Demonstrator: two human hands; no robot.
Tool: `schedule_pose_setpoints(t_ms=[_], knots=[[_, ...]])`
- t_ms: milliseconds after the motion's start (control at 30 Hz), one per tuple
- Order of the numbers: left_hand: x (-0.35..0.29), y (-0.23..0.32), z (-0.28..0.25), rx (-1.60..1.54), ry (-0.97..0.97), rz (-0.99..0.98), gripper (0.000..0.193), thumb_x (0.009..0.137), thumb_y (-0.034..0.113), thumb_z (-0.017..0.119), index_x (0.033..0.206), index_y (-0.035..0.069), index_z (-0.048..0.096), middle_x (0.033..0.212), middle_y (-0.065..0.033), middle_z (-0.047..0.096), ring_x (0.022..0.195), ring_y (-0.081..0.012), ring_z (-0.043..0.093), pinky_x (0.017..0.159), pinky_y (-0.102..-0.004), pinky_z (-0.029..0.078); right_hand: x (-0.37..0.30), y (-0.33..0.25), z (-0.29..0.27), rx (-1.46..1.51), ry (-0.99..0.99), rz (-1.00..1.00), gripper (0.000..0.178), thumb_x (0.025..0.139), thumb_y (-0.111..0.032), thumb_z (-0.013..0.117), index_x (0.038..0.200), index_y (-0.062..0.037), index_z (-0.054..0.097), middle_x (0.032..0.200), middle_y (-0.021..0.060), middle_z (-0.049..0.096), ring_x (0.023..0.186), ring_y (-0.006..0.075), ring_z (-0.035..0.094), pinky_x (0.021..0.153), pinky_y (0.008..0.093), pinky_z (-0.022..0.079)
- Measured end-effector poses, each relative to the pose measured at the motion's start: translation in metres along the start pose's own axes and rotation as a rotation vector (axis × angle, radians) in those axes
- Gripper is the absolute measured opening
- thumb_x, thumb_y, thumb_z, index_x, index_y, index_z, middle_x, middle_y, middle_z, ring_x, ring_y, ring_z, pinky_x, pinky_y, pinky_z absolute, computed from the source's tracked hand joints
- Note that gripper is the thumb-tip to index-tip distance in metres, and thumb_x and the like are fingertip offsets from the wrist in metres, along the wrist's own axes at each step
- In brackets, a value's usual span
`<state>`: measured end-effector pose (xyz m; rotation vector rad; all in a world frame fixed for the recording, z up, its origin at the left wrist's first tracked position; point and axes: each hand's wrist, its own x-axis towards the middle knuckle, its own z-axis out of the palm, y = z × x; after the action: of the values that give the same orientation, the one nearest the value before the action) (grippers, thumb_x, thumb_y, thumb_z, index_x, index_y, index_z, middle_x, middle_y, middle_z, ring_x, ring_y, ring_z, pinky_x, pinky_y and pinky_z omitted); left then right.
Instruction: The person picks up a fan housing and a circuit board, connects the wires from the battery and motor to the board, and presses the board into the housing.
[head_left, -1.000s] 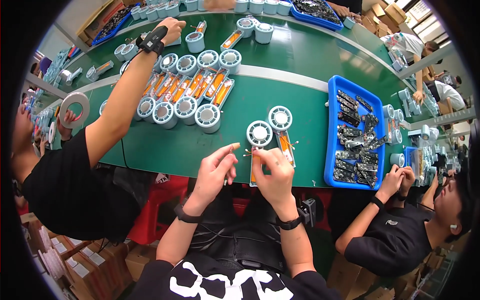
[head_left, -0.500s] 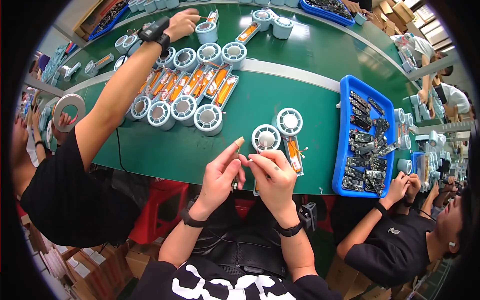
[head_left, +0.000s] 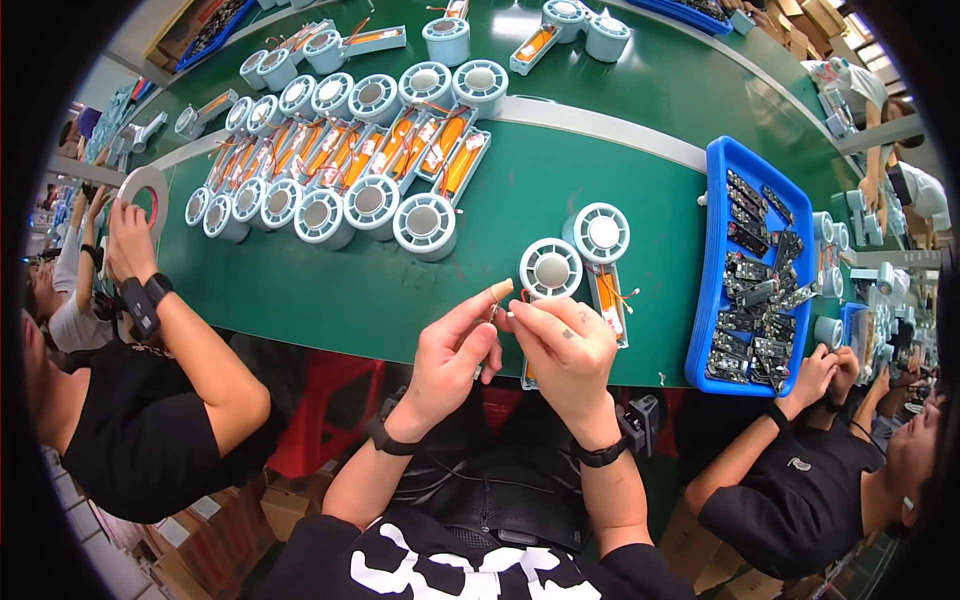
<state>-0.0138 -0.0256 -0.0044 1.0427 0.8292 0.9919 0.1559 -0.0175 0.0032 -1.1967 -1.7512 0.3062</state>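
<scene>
Left of the blue tray (head_left: 711,280), the left hand (head_left: 450,362) pinches a mostly hidden circuit board (head_left: 493,312), the right hand (head_left: 570,350) a white connector (head_left: 512,314). 2 light-blue housings (head_left: 551,270) also stand left of the tray.

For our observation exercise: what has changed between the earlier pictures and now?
The right hand has moved left to the left hand, apparently pinching a small white connector. A co-worker's hand at left has drawn back from a far round-grilled housing toward a tape roll. The blue tray and two nearby light-blue housings stayed put.
</scene>
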Motion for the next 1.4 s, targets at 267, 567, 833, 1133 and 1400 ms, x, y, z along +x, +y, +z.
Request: schedule_pose_setpoints(t_ms=[267,567,833,1133,1400], knots=[[0.000,-0.004,0.003,0.065,0.030,0.066,0.049,0.107,0.024,0.052,0.147,-0.004,0.047,0.108,-0.0074,0.055,0.064,-0.0103,0.057,0.054,-0.0230,0.046,0.000,0.001,-0.001,-0.148,-0.007,-0.176,0.023,0.076,-0.001,0.076,0.098,-0.0058,0.073,0.082,0.0016,0.066,0.064,0.0162,0.062,0.053,0.0307,0.040],[-0.002,-0.005,-0.002,-0.050,0.151,-0.014,0.027,0.105,0.011,0.054,0.126,-0.003,0.060,0.098,-0.0061,0.060,0.067,-0.0114,0.059,0.055,-0.0231,0.048,-0.005,0.004,0.003,-0.153,0.077,-0.152,0.021,0.078,-0.005,0.081,0.096,-0.0043,0.072,0.080,0.0029,0.068,0.060,0.0164,0.062,0.051,0.0304,0.039],[-0.001,0.001,-0.001,-0.149,0.186,-0.017,0.025,0.106,0.014,0.050,0.123,-0.001,0.060,0.097,-0.0061,0.060,0.076,-0.0118,0.059,0.062,-0.0243,0.048,-0.001,-0.003,-0.002,-0.256,0.131,-0.138,0.023,0.074,-0.001,0.085,0.093,-0.0042,0.072,0.078,0.0054,0.072,0.061,0.0193,0.066,0.053,0.0302,0.045],[0.000,-0.006,0.000,0.066,0.298,0.192,0.023,0.105,0.019,0.051,0.116,0.001,0.061,0.101,-0.0055,0.058,0.092,-0.0098,0.056,0.074,-0.0259,0.048,0.003,-0.004,-0.008,-0.277,0.029,-0.128,0.020,0.077,-0.001,0.082,0.094,-0.0032,0.071,0.082,0.0062,0.073,0.064,0.0193,0.067,0.055,0.0287,0.046],[-0.009,0.011,-0.022,0.435,0.382,0.115,0.015,0.090,-0.005,0.066,0.102,0.002,0.061,0.093,-0.0016,0.059,0.088,-0.0110,0.058,0.073,-0.0262,0.049,-0.008,-0.001,-0.006,-0.176,0.021,-0.065,0.024,0.080,0.002,0.078,0.103,0.0014,0.072,0.088,0.0095,0.073,0.067,0.0235,0.066,0.061,0.0320,0.051]])
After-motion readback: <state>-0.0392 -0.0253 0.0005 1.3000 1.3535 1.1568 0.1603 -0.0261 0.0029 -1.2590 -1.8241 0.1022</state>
